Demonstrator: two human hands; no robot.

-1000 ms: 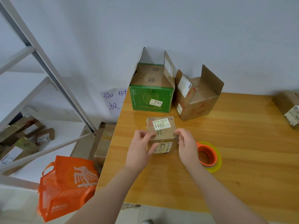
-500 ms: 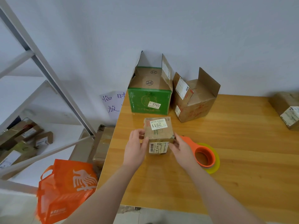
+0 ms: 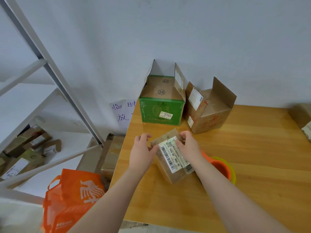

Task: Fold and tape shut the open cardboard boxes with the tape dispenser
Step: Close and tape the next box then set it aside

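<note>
A small brown cardboard box (image 3: 170,158) with a white barcode label sits tilted on the wooden table (image 3: 252,165), held between both hands. My left hand (image 3: 141,152) holds its left side with the thumb on top. My right hand (image 3: 188,145) grips its far right edge with curled fingers. The orange tape dispenser (image 3: 220,169) with a yellow-green roll lies just right of my right wrist, partly hidden. An open green box (image 3: 159,111) and an open brown box (image 3: 210,111) stand at the back by the wall.
Another brown box (image 3: 303,118) lies at the table's far right edge. Left of the table stand a metal shelf (image 3: 50,73) with parcels, an orange bag (image 3: 70,202) on the floor and a carton (image 3: 111,153) against the table's side.
The small box has been tipped and turned, so the barcode label now faces up instead of the 2911 label. Both hands shifted with it, the right hand moving onto the far edge.
</note>
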